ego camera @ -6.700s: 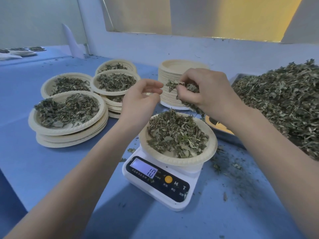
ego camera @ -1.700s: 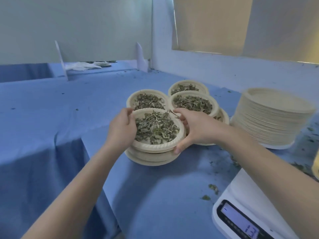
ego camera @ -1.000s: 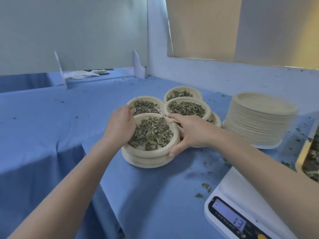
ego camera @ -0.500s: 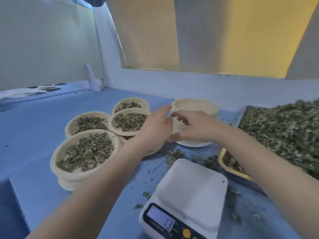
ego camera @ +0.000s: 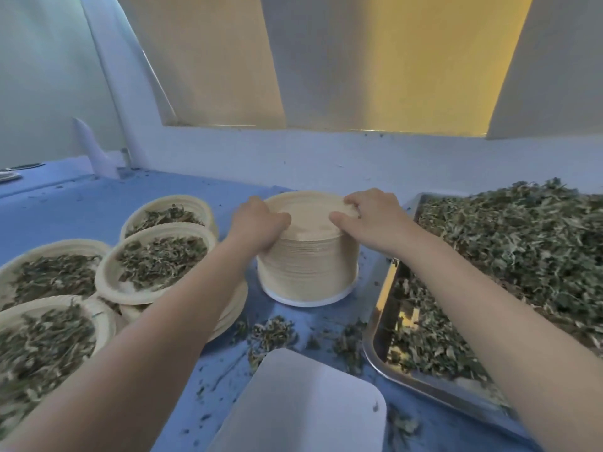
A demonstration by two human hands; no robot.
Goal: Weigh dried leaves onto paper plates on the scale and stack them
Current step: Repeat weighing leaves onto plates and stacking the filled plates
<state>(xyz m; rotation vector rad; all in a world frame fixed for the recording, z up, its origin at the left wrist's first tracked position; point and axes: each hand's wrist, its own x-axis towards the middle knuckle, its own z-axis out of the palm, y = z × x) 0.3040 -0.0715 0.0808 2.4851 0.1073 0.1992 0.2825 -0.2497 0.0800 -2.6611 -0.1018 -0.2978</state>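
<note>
Two hands: both mine, on the stack of empty paper plates (ego camera: 306, 256) toward the table's back edge.
Left hand (ego camera: 257, 228): curled over the stack's left rim, thumb on the top plate; I judge it steadies the pile while one plate is peeled off.
Right hand (ego camera: 370, 220): fingers hooked over the right rim, thumb pressed on the top plate, gripping its edge to lift it free.
Scale (ego camera: 303, 409): at the near edge, platform bare, ready for the next plate; display out of view.
Dried leaves (ego camera: 509, 256): heaped in the steel tray (ego camera: 424, 384) at the right edge, within reach of the scale.
Filled plates (ego camera: 156, 259): stacked in several piles toward the left edge, clear of the weighing spot.
Loose crumbs (ego camera: 274, 334): scattered on the blue table (ego camera: 208, 190) between stack and scale.
Stage: one portion stacked, next plate not yet taken.
</note>
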